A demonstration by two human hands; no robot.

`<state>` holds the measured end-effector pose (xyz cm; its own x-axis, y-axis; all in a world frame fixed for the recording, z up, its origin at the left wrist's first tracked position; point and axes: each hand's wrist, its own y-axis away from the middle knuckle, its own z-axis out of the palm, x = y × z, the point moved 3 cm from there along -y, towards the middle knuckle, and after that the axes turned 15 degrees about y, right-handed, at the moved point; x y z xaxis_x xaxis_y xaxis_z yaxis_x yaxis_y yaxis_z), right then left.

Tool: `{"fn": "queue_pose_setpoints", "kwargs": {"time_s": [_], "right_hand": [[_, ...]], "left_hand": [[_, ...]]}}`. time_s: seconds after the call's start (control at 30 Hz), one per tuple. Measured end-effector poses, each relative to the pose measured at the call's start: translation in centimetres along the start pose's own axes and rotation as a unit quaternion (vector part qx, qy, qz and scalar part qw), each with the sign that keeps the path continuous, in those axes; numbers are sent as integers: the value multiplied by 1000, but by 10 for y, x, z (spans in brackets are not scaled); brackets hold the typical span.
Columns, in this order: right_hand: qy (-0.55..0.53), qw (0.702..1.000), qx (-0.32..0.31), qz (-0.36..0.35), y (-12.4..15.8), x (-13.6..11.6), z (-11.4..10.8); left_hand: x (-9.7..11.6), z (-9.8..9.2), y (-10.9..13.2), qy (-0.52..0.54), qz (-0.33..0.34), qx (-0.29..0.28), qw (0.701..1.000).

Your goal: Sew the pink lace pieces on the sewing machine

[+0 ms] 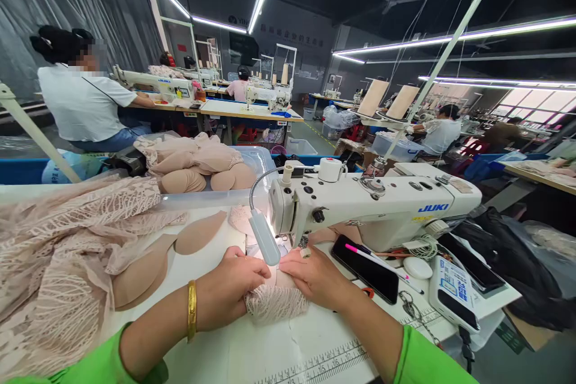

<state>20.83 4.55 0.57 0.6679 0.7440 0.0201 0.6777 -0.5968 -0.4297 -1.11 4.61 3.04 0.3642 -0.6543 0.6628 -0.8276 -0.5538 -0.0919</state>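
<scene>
A beige lace piece (276, 305) with a smooth section lies bunched at the needle area of a white sewing machine (360, 207). My left hand (231, 285), with a gold bangle at its wrist, grips the left side of the lace with curled fingers. On the opposite side, my right hand (321, 279) holds the fabric close to the presser area, its fingers together. A clip-on lamp (264, 237) shines down between them and hides part of the needle. To the left lie beige bra cups (200, 234) and a heap of lace fabric (67, 252).
Behind the worktop, a clear plastic bin (180, 201) holds more cups and fabric. Right of my hand are a phone (366, 267), a pink-and-white pen (382, 261), a white boxy device (454, 297) and keys (411, 306). A co-worker (90, 96) sits at another machine.
</scene>
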Motion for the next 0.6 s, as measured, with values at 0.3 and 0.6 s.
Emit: {"fn": "queue_pose_setpoints", "kwargs": {"time_s": [0.3,0.6], "right_hand": [[-99,992,6,-75,0,-11,-11],[-102,989,-9,-107,1,-16,-12]], "left_hand": [[0,1,-2,-52,60,51,996],[-1,4,-4,-160,132,97,973]]}}
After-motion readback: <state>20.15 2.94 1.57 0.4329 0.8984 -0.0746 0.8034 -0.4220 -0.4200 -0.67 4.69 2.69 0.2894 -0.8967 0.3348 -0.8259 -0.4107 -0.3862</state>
